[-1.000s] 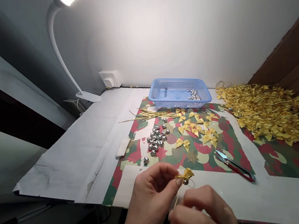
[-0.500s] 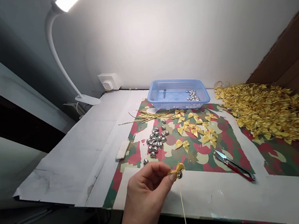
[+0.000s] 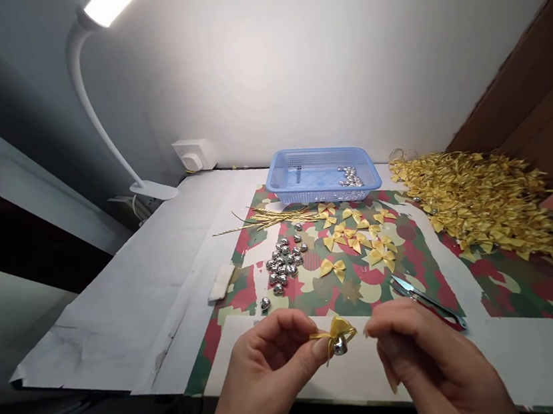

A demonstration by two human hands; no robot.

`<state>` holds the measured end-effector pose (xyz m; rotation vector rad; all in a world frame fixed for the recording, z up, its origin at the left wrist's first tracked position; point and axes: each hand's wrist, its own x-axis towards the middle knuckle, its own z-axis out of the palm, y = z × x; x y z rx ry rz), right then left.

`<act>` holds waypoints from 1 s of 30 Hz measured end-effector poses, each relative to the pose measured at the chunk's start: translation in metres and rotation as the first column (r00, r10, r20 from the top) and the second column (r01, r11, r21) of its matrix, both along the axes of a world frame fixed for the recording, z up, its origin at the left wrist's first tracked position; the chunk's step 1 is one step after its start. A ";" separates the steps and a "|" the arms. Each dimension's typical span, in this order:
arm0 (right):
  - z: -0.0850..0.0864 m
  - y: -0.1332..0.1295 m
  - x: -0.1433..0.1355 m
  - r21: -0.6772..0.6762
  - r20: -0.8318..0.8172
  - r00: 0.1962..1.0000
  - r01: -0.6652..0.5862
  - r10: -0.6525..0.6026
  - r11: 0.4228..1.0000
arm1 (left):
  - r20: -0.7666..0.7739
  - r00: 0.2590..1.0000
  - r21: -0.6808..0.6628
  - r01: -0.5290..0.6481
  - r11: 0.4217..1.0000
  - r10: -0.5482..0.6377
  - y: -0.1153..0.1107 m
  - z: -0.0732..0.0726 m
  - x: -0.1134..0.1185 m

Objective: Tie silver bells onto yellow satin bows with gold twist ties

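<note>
Between the thumb and fingers of my left hand (image 3: 276,368) is a yellow bow (image 3: 340,327) with a silver bell (image 3: 340,345) against its lower side and thin gold cord around it. My right hand (image 3: 425,350) is just right of the bow, not touching it; its fingers are curled and slightly apart, with nothing seen between them. Beyond my hands lie a cluster of silver bells (image 3: 283,260), loose yellow bows (image 3: 333,268) and a bundle of gold cords (image 3: 278,216). The snips (image 3: 426,299) lie partly behind my right hand.
A blue basket (image 3: 325,194) with some bells stands at the back. A large heap of yellow bows (image 3: 477,202) lies on the right. The lamp (image 3: 153,190) stands at the back left, and a white folded piece (image 3: 221,283) lies left of the bells.
My right hand has come into view beside the bow. My left hand still holds the bow and bell, now slightly lower. The straight cord that hung below the bell no longer shows.
</note>
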<state>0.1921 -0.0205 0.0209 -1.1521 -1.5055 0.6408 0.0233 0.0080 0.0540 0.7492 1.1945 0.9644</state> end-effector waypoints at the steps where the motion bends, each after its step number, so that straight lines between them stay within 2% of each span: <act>1: 0.003 0.006 0.001 -0.024 0.015 1.000 -0.020 0.021 1.000 | 0.004 1.000 -0.002 0.012 1.000 -0.012 0.000 0.001 -0.001; 5: 0.002 0.011 0.003 -0.014 0.050 0.994 -0.098 0.098 0.995 | -0.005 0.999 -0.004 0.042 0.999 -0.042 0.001 0.001 -0.001; 9: -0.007 0.011 0.000 0.011 0.054 0.992 -0.116 0.115 0.993 | -0.016 1.000 0.026 -0.006 1.000 0.006 0.001 -0.002 0.000; 14: -0.003 0.016 0.004 -0.078 0.048 0.975 -0.211 0.215 0.974 | -0.058 0.993 0.033 0.104 0.994 -0.102 0.001 -0.005 -0.005; 17: 0.001 0.017 0.003 -0.153 0.067 0.964 -0.246 0.259 0.957 | -0.138 0.988 0.070 0.076 0.995 -0.066 -0.001 -0.004 -0.004; 19: 0.001 0.015 0.000 -0.140 0.108 0.964 -0.229 0.245 0.963 | -0.220 0.975 0.108 0.056 0.993 -0.031 -0.003 -0.002 -0.001; 22: -0.003 0.013 -0.004 0.008 0.206 0.962 -0.184 0.179 0.983 | -0.292 0.956 0.172 0.041 0.984 0.011 -0.006 0.000 0.004; 24: -0.008 0.014 -0.005 0.102 0.271 0.956 -0.144 0.112 0.984 | -0.262 0.965 0.171 0.056 0.984 -0.010 -0.005 0.000 0.005; 26: -0.011 0.017 -0.004 0.139 0.325 0.943 -0.130 0.079 0.982 | -0.205 0.977 0.130 0.089 0.987 -0.061 -0.003 0.000 0.002; 28: -0.013 0.019 -0.003 0.129 0.328 0.941 -0.132 0.083 0.983 | -0.147 0.983 0.078 0.126 0.989 -0.113 0.000 -0.001 -0.002; 30: -0.011 0.018 -0.002 0.083 0.259 0.960 -0.133 0.108 0.988 | -0.107 0.984 0.031 0.148 0.988 -0.144 0.002 -0.002 -0.006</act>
